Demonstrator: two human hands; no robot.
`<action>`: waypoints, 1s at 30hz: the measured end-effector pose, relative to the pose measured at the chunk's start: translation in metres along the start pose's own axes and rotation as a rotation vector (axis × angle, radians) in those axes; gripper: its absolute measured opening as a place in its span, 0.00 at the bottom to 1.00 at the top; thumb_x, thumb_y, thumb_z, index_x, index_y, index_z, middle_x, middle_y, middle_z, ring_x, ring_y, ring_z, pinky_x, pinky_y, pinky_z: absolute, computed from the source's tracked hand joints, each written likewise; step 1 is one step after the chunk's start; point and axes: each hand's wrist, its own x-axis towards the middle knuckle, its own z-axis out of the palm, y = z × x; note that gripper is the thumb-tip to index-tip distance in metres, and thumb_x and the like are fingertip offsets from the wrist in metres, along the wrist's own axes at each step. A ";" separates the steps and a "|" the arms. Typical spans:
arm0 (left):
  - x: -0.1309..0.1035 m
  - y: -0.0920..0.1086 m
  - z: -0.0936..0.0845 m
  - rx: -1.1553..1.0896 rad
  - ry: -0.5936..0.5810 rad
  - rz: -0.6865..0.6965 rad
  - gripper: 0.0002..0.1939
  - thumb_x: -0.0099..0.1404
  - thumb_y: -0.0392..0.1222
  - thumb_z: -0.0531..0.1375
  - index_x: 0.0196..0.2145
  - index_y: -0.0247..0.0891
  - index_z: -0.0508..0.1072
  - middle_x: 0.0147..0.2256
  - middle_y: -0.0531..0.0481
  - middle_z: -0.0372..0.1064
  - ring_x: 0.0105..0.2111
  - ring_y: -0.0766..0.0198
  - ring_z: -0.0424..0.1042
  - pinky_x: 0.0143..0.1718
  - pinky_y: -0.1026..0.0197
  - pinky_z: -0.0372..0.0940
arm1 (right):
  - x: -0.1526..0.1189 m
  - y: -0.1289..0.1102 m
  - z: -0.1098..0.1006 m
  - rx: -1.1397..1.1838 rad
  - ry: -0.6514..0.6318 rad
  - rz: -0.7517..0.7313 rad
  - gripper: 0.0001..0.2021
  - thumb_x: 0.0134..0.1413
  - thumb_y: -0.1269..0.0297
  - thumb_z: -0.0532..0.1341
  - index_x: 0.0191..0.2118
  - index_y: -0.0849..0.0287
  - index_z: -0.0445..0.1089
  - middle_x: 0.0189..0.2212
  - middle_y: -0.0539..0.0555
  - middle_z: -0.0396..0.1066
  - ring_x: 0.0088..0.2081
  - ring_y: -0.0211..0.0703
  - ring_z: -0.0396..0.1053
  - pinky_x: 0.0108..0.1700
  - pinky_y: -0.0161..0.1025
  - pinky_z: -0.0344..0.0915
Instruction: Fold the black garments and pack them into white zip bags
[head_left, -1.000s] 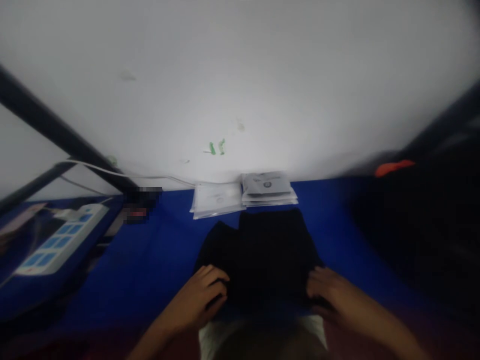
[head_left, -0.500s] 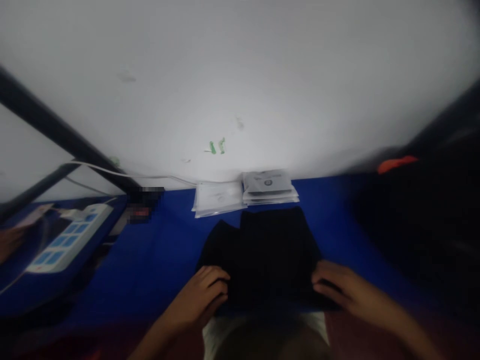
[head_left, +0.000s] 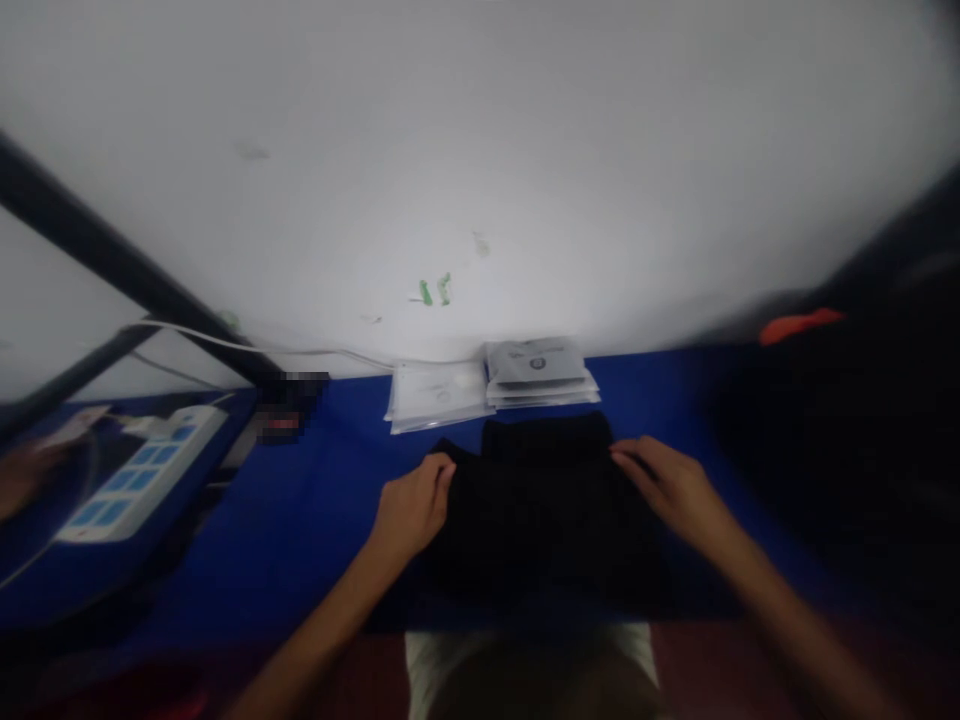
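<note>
A black cloth garment (head_left: 540, 520) lies on the blue table cover (head_left: 322, 520) in front of me; its exact kind is hard to make out in the dim light. At its upper left, my left hand (head_left: 416, 500) pinches an edge between thumb and fingers. My right hand (head_left: 664, 480) grips the garment's right side near the top, thumb and fingertips together. Between the hands the cloth shows a raised edge, and a further layer stands out behind it.
Behind the garment, flat plastic packets (head_left: 439, 395) lie beside a stack of printed bags (head_left: 540, 370) against the white wall (head_left: 480, 150). A power strip (head_left: 142, 475) and another person's hand (head_left: 26, 475) are at left. A dark mass (head_left: 847, 470) fills the right side.
Both hands have moved up, away from me, from the garment's lower sides towards its top. The cloth's near part has been lifted and shifted, and its outline has changed.
</note>
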 end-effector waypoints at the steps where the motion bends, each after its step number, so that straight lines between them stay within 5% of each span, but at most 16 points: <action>1: 0.010 0.002 -0.001 0.043 -0.068 -0.030 0.15 0.73 0.48 0.44 0.42 0.41 0.67 0.30 0.49 0.74 0.28 0.58 0.75 0.28 0.62 0.61 | 0.007 0.007 0.006 -0.054 -0.018 -0.014 0.12 0.67 0.59 0.51 0.45 0.58 0.69 0.40 0.58 0.74 0.42 0.48 0.74 0.45 0.43 0.68; 4: 0.033 0.007 -0.005 0.153 -0.237 -0.056 0.15 0.73 0.48 0.45 0.41 0.40 0.67 0.32 0.48 0.75 0.30 0.57 0.75 0.30 0.61 0.61 | 0.024 0.026 0.020 -0.258 -0.148 0.012 0.13 0.66 0.59 0.51 0.45 0.60 0.69 0.40 0.59 0.75 0.40 0.51 0.74 0.42 0.45 0.69; 7: 0.046 0.014 -0.004 0.202 -0.274 -0.024 0.14 0.73 0.47 0.46 0.39 0.38 0.68 0.35 0.45 0.74 0.34 0.56 0.75 0.32 0.61 0.61 | 0.034 0.033 0.025 -0.389 -0.258 0.013 0.13 0.65 0.58 0.52 0.46 0.59 0.69 0.41 0.58 0.73 0.37 0.51 0.74 0.36 0.44 0.69; 14: 0.069 0.032 0.016 0.002 -0.108 0.044 0.13 0.71 0.50 0.50 0.45 0.41 0.68 0.43 0.45 0.70 0.44 0.55 0.70 0.38 0.58 0.64 | 0.048 0.031 0.025 -0.448 -0.105 -0.018 0.14 0.65 0.58 0.52 0.49 0.59 0.66 0.42 0.61 0.67 0.45 0.54 0.67 0.40 0.45 0.68; 20: 0.087 0.037 0.030 -0.130 -0.183 0.123 0.08 0.68 0.44 0.54 0.41 0.40 0.69 0.41 0.46 0.68 0.42 0.57 0.69 0.38 0.59 0.64 | 0.054 0.035 0.027 -0.393 -0.129 -0.100 0.08 0.63 0.66 0.52 0.39 0.58 0.68 0.39 0.59 0.67 0.40 0.51 0.65 0.43 0.45 0.66; 27: 0.079 0.028 0.023 -0.431 0.071 0.140 0.08 0.70 0.41 0.51 0.39 0.39 0.68 0.36 0.49 0.69 0.36 0.63 0.68 0.39 0.60 0.65 | 0.040 0.037 0.021 0.048 0.105 0.044 0.09 0.66 0.58 0.51 0.43 0.56 0.64 0.38 0.56 0.71 0.40 0.49 0.70 0.44 0.45 0.67; 30: 0.064 0.026 0.015 -0.488 0.204 0.232 0.08 0.70 0.41 0.52 0.39 0.39 0.69 0.36 0.48 0.69 0.37 0.62 0.68 0.40 0.59 0.65 | 0.026 0.035 0.010 0.114 0.127 -0.056 0.08 0.66 0.60 0.52 0.45 0.55 0.65 0.41 0.57 0.72 0.43 0.49 0.70 0.46 0.46 0.67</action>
